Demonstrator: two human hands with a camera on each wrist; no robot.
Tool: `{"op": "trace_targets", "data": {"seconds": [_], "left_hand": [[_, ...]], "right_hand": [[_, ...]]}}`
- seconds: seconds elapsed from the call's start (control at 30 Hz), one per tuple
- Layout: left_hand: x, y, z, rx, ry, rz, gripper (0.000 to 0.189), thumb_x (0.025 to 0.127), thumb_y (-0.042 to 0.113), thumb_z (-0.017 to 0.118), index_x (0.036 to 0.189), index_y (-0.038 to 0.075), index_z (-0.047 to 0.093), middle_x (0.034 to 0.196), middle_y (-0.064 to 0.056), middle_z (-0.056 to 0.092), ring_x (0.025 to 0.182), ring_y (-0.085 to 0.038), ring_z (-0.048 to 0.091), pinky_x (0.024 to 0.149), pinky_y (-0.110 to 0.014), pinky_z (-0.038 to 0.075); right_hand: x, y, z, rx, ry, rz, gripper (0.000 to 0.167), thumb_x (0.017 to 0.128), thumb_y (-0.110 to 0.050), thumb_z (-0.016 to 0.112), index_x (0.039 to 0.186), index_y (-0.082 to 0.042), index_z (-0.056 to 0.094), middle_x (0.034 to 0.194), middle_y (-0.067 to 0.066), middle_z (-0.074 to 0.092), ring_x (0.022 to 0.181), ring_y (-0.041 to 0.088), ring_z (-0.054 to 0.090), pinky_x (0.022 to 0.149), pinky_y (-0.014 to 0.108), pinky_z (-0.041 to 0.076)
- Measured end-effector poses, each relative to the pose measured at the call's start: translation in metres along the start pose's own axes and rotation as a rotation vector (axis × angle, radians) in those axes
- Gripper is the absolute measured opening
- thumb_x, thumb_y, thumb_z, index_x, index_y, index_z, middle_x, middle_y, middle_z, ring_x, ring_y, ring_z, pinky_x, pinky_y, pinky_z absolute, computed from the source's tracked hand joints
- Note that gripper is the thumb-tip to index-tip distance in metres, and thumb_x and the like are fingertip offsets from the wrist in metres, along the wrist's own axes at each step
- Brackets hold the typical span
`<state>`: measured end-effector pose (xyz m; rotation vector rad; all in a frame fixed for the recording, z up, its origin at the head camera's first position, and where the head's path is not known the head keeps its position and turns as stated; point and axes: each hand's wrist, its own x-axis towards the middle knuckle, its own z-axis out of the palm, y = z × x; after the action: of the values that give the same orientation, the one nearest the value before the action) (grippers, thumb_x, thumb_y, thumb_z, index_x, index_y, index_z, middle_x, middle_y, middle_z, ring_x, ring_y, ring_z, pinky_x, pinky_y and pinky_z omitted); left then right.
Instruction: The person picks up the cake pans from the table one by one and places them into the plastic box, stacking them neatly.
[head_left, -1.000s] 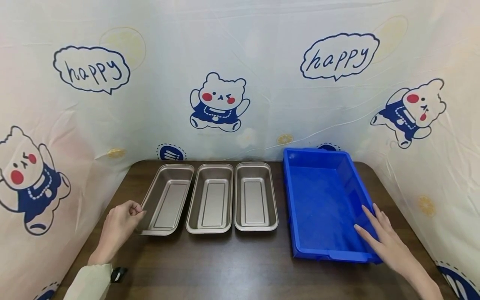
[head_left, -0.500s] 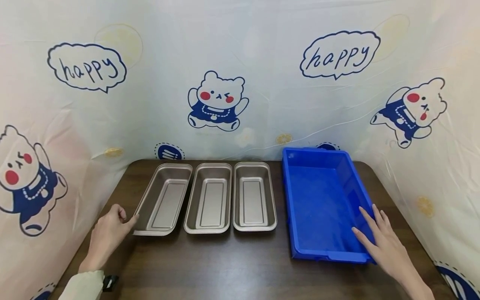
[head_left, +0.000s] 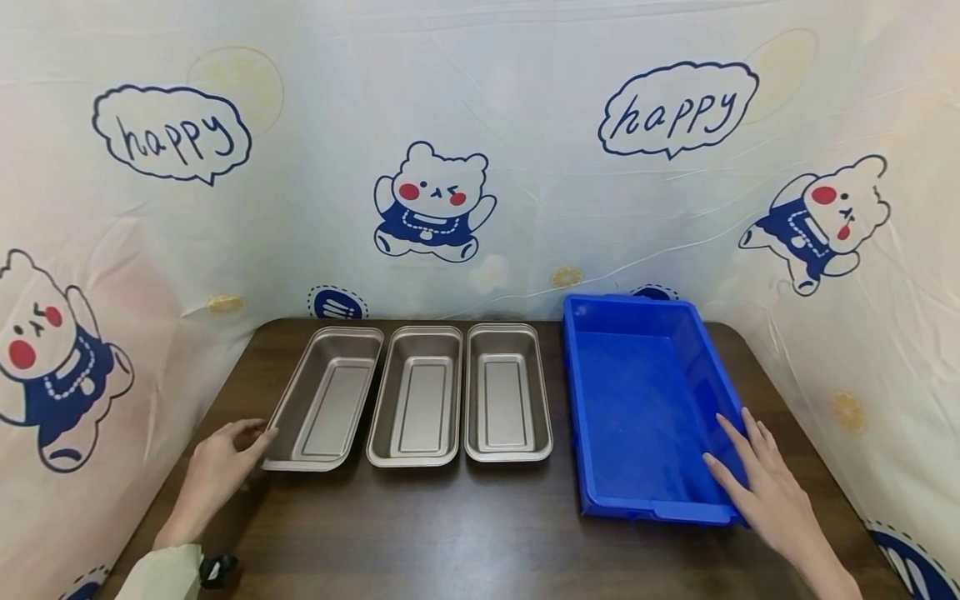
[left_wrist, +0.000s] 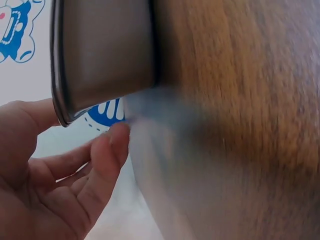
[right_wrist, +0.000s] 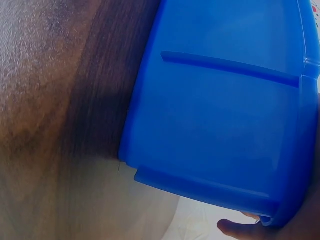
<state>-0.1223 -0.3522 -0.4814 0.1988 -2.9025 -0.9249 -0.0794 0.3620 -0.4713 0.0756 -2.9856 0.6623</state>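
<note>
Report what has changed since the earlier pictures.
The left hand has shifted slightly left and down in the head view, beside the leftmost pan, and its curled fingers have loosened; no firm grip shows. The view itself drifted a little. The leftmost pan, the other two pans, the blue tray and the right hand look unchanged.

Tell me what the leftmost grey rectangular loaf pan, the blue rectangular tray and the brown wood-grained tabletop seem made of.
Leftmost pan: probably metal, satin; soft sheen, thin rim, pressed base lines.
Tray: likely moulded plastic, semi-gloss; even colour, soft highlights, ridged wall.
Tabletop: wood or wood-look laminate; grain shows, with blurred reflections.
</note>
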Motion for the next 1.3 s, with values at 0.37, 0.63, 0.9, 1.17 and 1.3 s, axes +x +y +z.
{"op": "trace_targets", "data": {"seconds": [0.37, 0.63, 0.9, 1.17, 1.3], "left_hand": [[-0.004, -0.007, 0.005, -0.421, -0.231, -0.129, 0.068, 0.111, 0.022, 0.057, 0.156, -0.019, 0.028, 0.092, -0.026, 0.075, 0.067, -0.025, 0.077, 0.071, -0.036, 0.064], [-0.008, -0.008, 0.014, -0.761, -0.259, -0.147, 0.067, 0.112, 0.01, 0.052, 0.159, -0.02, 0.016, 0.15, -0.042, 0.038, 0.095, -0.005, 0.073, 0.082, -0.035, 0.064], [-0.009, -0.019, 0.019, -1.014, -0.318, -0.096, 0.069, 0.112, 0.004, 0.044, 0.161, -0.016, -0.001, 0.14, -0.003, 0.061, 0.106, -0.004, 0.07, 0.086, -0.028, 0.062], [-0.012, -0.029, 0.023, -1.39, -0.387, 0.043, 0.058, 0.108, -0.011, 0.035, 0.13, 0.028, 0.07, 0.129, 0.009, 0.07, 0.114, -0.014, 0.071, 0.088, -0.032, 0.062], [-0.014, -0.027, 0.025, -1.492, -0.38, 0.066, 0.061, 0.106, -0.015, 0.032, 0.132, 0.022, 0.073, 0.13, 0.004, 0.072, 0.114, -0.018, 0.072, 0.088, -0.033, 0.062]], "right_hand": [[0.0, -0.001, 0.001, 0.002, 0.006, 0.007, 0.072, 0.109, -0.044, 0.056, 0.168, -0.012, 0.03, 0.175, 0.024, 0.009, 0.158, 0.052, 0.007, 0.084, 0.094, 0.029], [-0.001, 0.001, -0.002, 0.034, 0.008, 0.003, 0.073, 0.108, -0.042, 0.058, 0.168, -0.013, 0.028, 0.174, 0.025, 0.01, 0.152, 0.059, 0.019, 0.085, 0.093, 0.031], [-0.004, 0.004, -0.003, 0.007, -0.01, 0.029, 0.083, 0.104, -0.045, 0.064, 0.169, -0.013, 0.025, 0.174, 0.025, 0.009, 0.136, 0.069, 0.037, 0.083, 0.091, 0.036], [-0.008, 0.01, -0.002, -0.045, -0.007, 0.026, 0.091, 0.101, -0.048, 0.068, 0.17, -0.013, 0.02, 0.176, 0.02, 0.005, 0.133, 0.069, 0.04, 0.085, 0.09, 0.036], [-0.009, 0.011, -0.002, -0.053, -0.012, 0.026, 0.094, 0.101, -0.049, 0.068, 0.171, -0.013, 0.016, 0.177, 0.018, 0.002, 0.131, 0.069, 0.041, 0.084, 0.09, 0.037]]}}
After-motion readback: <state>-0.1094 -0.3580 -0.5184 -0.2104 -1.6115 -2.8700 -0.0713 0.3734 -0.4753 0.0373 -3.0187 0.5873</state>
